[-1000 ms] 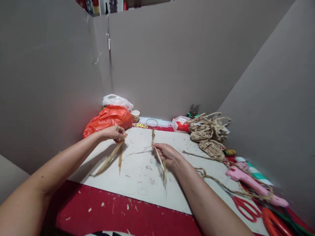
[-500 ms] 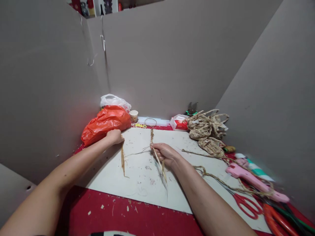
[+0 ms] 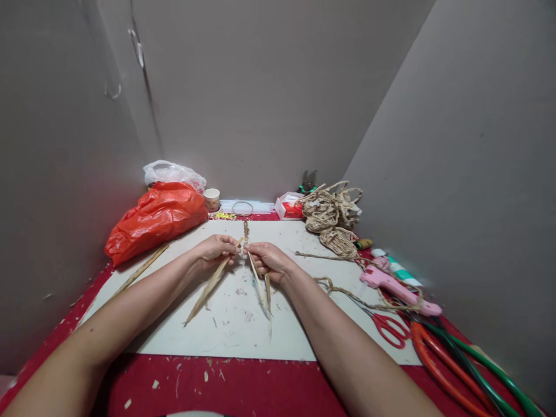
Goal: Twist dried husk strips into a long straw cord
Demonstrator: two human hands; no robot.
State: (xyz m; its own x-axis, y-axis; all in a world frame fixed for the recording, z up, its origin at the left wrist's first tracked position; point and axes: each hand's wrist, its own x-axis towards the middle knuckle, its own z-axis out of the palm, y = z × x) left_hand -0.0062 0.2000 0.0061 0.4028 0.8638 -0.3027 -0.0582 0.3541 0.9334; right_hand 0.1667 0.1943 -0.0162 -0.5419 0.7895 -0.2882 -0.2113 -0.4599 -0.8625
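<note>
Over the white board point(image 3: 174, 341), my left hand point(image 3: 217, 250) pinches a dry straw strip point(image 3: 211, 289), whose tail slants down toward me. Close beside it, my right hand point(image 3: 270, 260) is closed on a braided straw cord point(image 3: 246, 230). The short braid points away from me, while loose strands point(image 3: 259, 289) hang below the right fingers. Both sets of fingertips nearly meet at the braid's near end; whether the strip touches the braid I cannot tell. Another long straw strip point(image 3: 143, 269) lies by my left forearm.
An orange plastic bag point(image 3: 158, 217) and a paper cup point(image 3: 212, 200) stand at the back left. Coiled straw rope point(image 3: 328, 211) lies at the back right. Down the right side are a pink glue gun point(image 3: 397, 289), red scissors point(image 3: 391, 331) and orange-handled cutters point(image 3: 438, 365).
My left hand has come from beside the orange bag to the braid, bringing a straw strip. My right hand keeps hold of the braid. The view has turned to the right and down.
</note>
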